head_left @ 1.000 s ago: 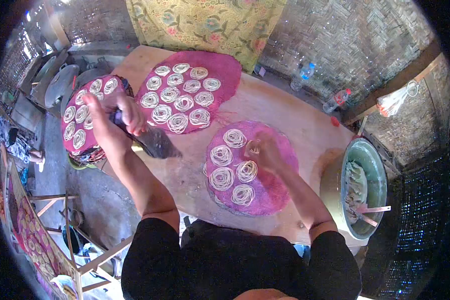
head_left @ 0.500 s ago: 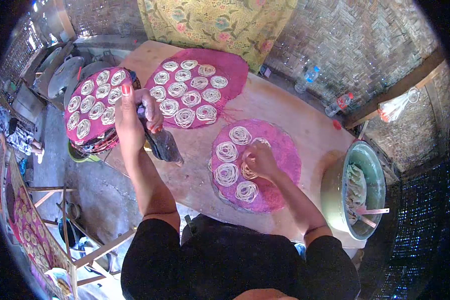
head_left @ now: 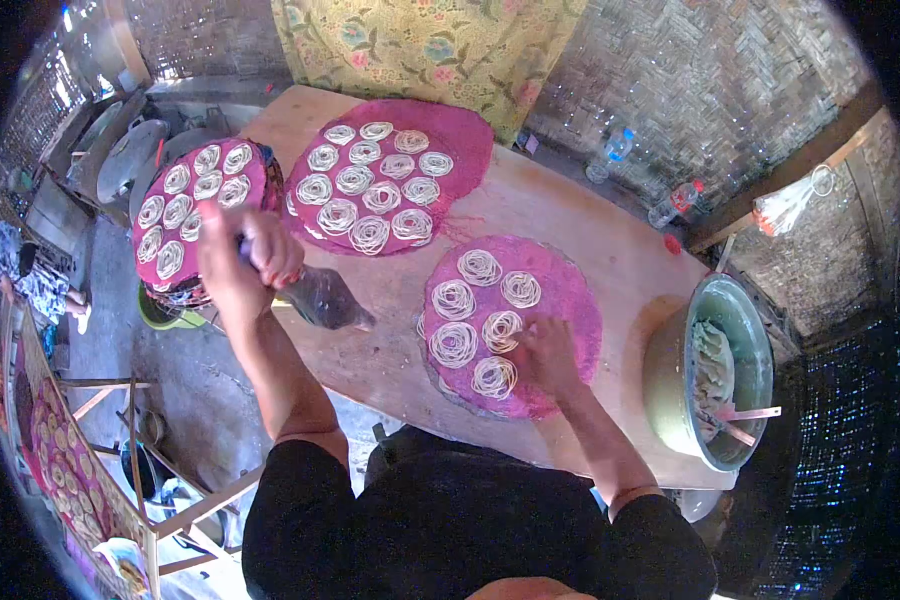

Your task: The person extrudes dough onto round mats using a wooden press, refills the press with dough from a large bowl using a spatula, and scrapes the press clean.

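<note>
My left hand [head_left: 250, 250] is closed around the top of a dark piping bag [head_left: 328, 300], whose narrow tip points down to the right over the table. My right hand [head_left: 550, 355] is over a round pink cloth [head_left: 570, 290], beside a coil of pale thin strands [head_left: 501, 331]; its fingers are blurred. Several such coils lie on this cloth, mostly on its left half. Behind it, a larger pink cloth [head_left: 465, 125] bears many coils. Another round pink cloth with coils [head_left: 178, 210] rests on a stack to the left of my left hand.
On the right stands a green tub [head_left: 660, 400] holding pale dough [head_left: 712, 365] and a flat-handled tool [head_left: 750, 413]. Two plastic bottles [head_left: 610, 155] lie by the woven wall. A rack of coils [head_left: 65, 470] stands at lower left, with a person [head_left: 32, 275] beyond it.
My left hand has moved down and left with the piping bag. My right hand has shifted right and down, uncovering the coils that it hid.
</note>
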`<state>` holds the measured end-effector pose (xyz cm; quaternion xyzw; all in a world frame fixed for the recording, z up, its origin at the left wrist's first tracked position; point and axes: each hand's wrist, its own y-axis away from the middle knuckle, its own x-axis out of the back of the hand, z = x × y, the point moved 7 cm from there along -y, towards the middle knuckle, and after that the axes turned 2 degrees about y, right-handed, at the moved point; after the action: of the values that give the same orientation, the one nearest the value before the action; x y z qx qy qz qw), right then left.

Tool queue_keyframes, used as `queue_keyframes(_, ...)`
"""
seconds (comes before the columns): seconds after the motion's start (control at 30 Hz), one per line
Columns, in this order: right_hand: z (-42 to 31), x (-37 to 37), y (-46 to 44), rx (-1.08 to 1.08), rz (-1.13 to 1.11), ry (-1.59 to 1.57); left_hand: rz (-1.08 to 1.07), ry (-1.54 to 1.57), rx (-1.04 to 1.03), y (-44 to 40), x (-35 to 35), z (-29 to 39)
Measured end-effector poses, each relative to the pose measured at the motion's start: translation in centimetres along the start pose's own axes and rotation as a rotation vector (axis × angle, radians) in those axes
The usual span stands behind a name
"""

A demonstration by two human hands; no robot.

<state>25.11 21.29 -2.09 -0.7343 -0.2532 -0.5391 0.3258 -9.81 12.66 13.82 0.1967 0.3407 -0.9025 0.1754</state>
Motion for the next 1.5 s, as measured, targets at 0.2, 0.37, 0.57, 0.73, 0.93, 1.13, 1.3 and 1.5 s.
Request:
queue_keyframes(0.2,-7.3,3.8,0.0,-0.005,0.105,-0.533,-0.128,0.480,0.041,0.5,-5.4,1.4)
queue_keyframes(0.37,-4.4,0.0,4.1,-0.391,-0.111,-0.737,-0.030,-0.318,0.445,6.3,-4.9,-10.2)
queue_keyframes(0.57,-1.5,5.5,6.7,-0.311,-0.323,-0.543,-0.862,-0.791,0.698,18.0,-10.6,-16.5)
queue_keyframes(0.73,3.1,5.4,7.7,-0.275,-0.164,-0.851,-0.944,-0.714,0.639,19.0,-13.7,-17.7)
queue_keyframes(0.93,-0.9,15.6,4.5,0.270,0.335,-0.360,-1.051,-0.553,0.566,17.7,-20.4,-16.2)
queue_keyframes(1.13,-14.3,27.1,6.7,0.453,-0.157,-0.533,-1.140,-0.356,0.633,16.0,-27.8,-13.3)
queue_keyframes(1.3,-9.0,32.5,9.0,0.372,0.587,-0.362,-1.081,-0.203,0.764,16.2,-30.8,-13.1)
queue_keyframes(1.5,6.2,41.3,19.6,-0.452,0.926,-0.436,-1.169,-1.121,0.196,11.7,-32.9,-10.8)
